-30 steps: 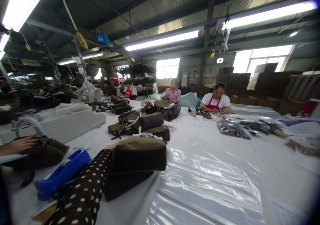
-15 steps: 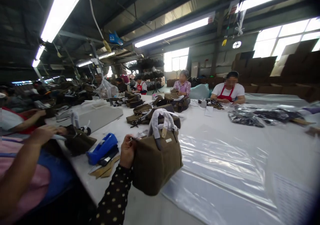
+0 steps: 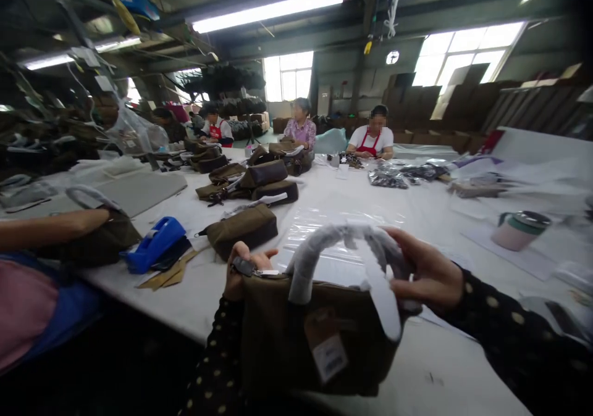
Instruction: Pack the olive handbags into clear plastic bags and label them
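A dark olive handbag [image 3: 278,336] is upright in front of me, close to the camera. Its two arched handles [image 3: 315,255] are wrapped in pale padding, and a brown tag with a white barcode label [image 3: 330,357] hangs on its side. My left hand [image 3: 241,271] grips the bag's upper left corner, by the dark zipper end. On the other side my right hand [image 3: 424,271] is closed around a wrapped handle, thumb toward me. Behind the bag lie clear plastic sheets [image 3: 315,215] on the white table.
Another olive bag [image 3: 243,228] lies beyond my left hand, with a pile of bags [image 3: 264,175] behind it. A blue tape dispenser [image 3: 155,243] stands left, near a co-worker's arm [image 3: 55,231]. A lidded cup [image 3: 521,231] stands at right. Co-workers sit across the table [image 3: 356,187].
The handbag has come nearer and turned, showing its tagged side. My right hand has entered and taken hold of a handle; my left hand still holds the corner. The view has swung right.
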Motion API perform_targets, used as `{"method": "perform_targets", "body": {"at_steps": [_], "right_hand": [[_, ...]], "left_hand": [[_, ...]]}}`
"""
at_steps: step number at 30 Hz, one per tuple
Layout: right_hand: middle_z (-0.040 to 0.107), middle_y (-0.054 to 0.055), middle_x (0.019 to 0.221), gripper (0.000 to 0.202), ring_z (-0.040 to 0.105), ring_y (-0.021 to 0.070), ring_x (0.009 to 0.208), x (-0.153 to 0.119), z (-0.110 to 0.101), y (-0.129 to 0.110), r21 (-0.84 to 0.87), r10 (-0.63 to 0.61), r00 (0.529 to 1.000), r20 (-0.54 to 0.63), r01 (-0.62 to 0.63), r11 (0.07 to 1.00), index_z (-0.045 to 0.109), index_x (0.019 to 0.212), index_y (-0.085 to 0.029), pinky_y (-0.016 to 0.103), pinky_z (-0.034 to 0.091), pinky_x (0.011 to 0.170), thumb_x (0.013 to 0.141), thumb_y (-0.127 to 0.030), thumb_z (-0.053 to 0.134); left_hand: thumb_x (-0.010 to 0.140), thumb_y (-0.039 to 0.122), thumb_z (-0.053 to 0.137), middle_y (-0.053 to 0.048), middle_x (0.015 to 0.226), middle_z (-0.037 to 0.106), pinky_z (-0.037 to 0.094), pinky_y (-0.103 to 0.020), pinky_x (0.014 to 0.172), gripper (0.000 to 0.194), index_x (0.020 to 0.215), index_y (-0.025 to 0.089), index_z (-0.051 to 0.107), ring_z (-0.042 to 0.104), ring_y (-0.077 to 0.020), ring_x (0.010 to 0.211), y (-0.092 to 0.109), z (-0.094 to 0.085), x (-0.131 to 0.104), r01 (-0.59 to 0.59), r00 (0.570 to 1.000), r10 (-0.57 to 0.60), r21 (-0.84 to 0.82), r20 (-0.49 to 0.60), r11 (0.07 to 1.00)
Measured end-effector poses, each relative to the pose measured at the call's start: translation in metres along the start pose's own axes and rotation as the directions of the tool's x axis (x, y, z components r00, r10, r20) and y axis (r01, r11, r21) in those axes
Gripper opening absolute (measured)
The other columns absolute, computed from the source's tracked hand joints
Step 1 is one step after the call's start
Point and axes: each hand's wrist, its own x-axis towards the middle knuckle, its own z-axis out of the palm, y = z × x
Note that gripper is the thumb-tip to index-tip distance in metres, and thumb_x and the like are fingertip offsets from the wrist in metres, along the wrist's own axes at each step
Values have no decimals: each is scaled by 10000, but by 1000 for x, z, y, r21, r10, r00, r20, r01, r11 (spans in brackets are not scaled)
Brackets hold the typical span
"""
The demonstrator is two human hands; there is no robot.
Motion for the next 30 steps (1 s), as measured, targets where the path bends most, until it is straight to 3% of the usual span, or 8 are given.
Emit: {"method": "perform_targets", "body": {"at_steps": [3, 7, 12, 16, 20, 24, 28, 30], "right_hand": [[551, -45, 644, 482, 562, 118, 474, 2, 16, -22, 190, 140, 990, -19, -134, 973, 452, 1037, -229, 260, 516, 481, 652, -370, 705], [553, -67, 652, 607, 580, 131, 477, 5, 31, -20, 318, 258, 966, -4, -244, 916, 372, 1070, -247, 277, 511, 470, 601, -335, 747], [564, -52, 625, 593, 609, 144, 583, 20, 36, -6, 424, 322, 943, -87, -258, 868, 418, 1043, -224, 295, 502, 591, 574, -340, 762], [565, -48, 646, 582, 615, 146, 638, 31, 31, -17, 508, 403, 908, -116, -294, 810, 457, 995, -224, 292, 486, 641, 523, -285, 793], [575, -34, 681, 495, 610, 140, 649, 31, 29, -19, 504, 454, 890, -49, -370, 780, 470, 960, -221, 278, 482, 615, 574, -294, 771], [567, -43, 673, 482, 607, 126, 654, 24, 27, 2, 501, 442, 892, -99, -339, 796, 479, 957, -217, 265, 489, 626, 587, -325, 767], [576, -48, 666, 516, 611, 131, 646, 19, 22, 20, 510, 435, 882, -181, -294, 808, 458, 963, -223, 284, 501, 633, 569, -334, 772], [573, -53, 655, 515, 611, 136, 650, 17, 18, 24, 508, 426, 883, -195, -280, 814, 453, 966, -227, 290, 502, 626, 570, -335, 765]], "left_hand": [[606, 359, 739, 47, 642, 660, 452, -435, 853, 374, 749, 220, 422, 633, -158, 648, -9, 12, 12, 133, 990, -134, 29, 34, 991], [596, 328, 748, -56, 850, 666, 484, -332, 717, 394, 856, 161, 503, 623, -164, 734, -22, 5, 18, 338, 935, -306, 188, -179, 922], [723, 289, 650, -4, 876, 618, 455, -233, 694, 252, 910, 176, 526, 570, -84, 688, -3, 18, -1, 261, 932, -146, 336, -331, 905], [805, 263, 562, -26, 796, 626, 462, -249, 666, 104, 856, 177, 588, 578, -131, 726, 39, 86, -24, 20, 986, -117, 619, 116, 785], [765, 509, 539, -117, 1022, 635, 408, -380, 879, 486, 1094, 152, 551, 553, -236, 973, 45, 173, -38, -514, 657, -122, 561, 744, 649], [646, 728, 462, -144, 862, 680, 314, -510, 939, 744, 1022, 101, 602, 575, -302, 946, -5, 221, -40, -673, 425, -439, 601, 792, 431], [639, 684, 520, -34, 598, 674, 234, -559, 973, 503, 484, 213, 601, 626, -248, 753, -33, 215, -33, -616, 112, -692, 596, 713, 515], [538, 630, 646, 15, 420, 585, 256, -480, 1000, 501, 302, 227, 464, 615, -206, 641, -21, 202, -25, -481, 250, -625, 655, 740, 583]]}}
